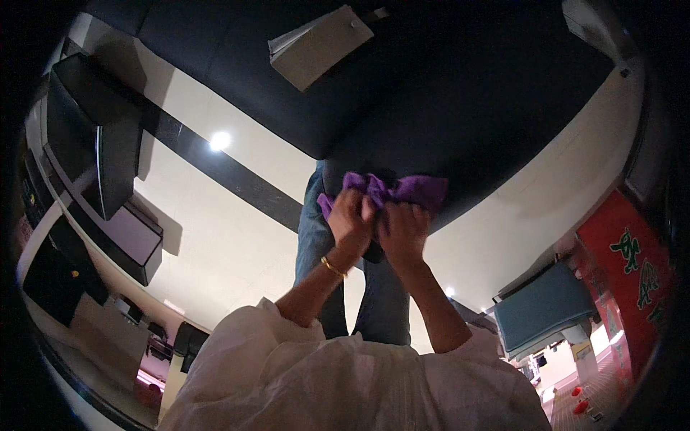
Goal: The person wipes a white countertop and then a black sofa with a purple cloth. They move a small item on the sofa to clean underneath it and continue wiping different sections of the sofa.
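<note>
A crumpled purple cloth (423, 191) is bunched between my two hands, just over the near corner of a large black upholstered surface (458, 108). My left hand (350, 221), with a gold-coloured bracelet (333, 266) at its wrist, grips the left part of the cloth. Close beside it, my right hand (403, 231) has its fingers curled on the right part. Both hands are slightly blurred, and the fingertips are hidden in the cloth. A flat greyish-brown box or folder (323, 48) lies farther back on the black surface.
Pale floor tiles (215, 215) with a dark stripe (242, 183) run below. Black box-shaped furniture (91, 134) and a low table (129, 237) stand at the left. At the right are a blue-grey padded seat (544, 307) and a red panel bearing writing (620, 269).
</note>
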The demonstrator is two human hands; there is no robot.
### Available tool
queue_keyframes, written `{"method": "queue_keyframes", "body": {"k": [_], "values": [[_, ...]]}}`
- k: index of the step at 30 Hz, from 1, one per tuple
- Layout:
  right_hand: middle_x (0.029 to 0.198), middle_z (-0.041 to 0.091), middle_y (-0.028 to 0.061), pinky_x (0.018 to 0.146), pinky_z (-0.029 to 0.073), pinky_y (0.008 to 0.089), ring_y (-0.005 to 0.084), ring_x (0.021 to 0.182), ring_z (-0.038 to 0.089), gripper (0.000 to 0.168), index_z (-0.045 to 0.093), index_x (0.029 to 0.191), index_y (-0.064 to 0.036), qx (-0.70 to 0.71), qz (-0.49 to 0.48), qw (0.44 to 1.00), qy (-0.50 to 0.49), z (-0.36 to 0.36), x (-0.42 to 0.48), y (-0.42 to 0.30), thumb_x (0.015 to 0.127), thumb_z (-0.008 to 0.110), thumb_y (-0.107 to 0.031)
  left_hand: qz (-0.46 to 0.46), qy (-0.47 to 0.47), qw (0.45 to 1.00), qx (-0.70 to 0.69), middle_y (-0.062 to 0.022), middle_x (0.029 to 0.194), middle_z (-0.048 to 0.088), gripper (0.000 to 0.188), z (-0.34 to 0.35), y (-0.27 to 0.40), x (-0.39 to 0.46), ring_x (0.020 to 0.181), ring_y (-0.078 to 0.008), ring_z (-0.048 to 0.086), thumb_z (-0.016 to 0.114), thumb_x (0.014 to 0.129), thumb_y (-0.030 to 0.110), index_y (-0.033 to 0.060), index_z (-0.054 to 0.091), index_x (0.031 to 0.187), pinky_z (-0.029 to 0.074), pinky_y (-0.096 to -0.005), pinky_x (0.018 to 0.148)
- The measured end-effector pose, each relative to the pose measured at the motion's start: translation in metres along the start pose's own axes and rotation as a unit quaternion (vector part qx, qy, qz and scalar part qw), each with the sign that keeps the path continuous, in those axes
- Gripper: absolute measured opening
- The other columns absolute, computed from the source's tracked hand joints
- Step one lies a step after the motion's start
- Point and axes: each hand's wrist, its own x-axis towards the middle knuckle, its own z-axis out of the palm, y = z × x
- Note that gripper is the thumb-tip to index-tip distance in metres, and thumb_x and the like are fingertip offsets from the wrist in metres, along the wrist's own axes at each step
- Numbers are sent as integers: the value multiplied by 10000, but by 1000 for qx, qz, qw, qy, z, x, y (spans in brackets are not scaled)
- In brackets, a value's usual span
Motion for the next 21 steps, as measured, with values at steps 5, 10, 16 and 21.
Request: {"method": "queue_keyframes", "body": {"k": [5,10,16,21], "values": [[924,615,116,744,484,446,312,814,602,216,633,1032,-46,165,100,969,152,-28,-51,75,853,705,-144,25,-91,983,-158,-152,905,557,184,39,67,-74,823,-304,602,645,895,154,50,552,1014,491,-402,702],[1188,587,93,873,473,340,204,1046,562,505,543,1267,-36,461,312,824,106,-84,-66,128,958,563,-434,15,-92,911,-403,-199,1156,484,308,101,130,-105,998,-307,557,548,954,146,58,472,1239,481,-387,807],[1412,461,142,1045,414,391,268,1229,511,833,387,1458,-46,365,296,880,68,-114,-58,139,803,761,-400,92,-54,891,-441,-204,1186,525,404,121,159,-100,1019,-297,568,478,1001,273,18,498,1313,467,-409,881],[1360,485,182,1001,459,434,320,1229,516,723,460,1397,-26,211,130,958,140,-114,-38,141,778,753,-257,140,60,967,-207,-186,1230,592,455,90,122,-96,1073,-323,594,650,877,195,30,556,1291,478,-430,924]]}}
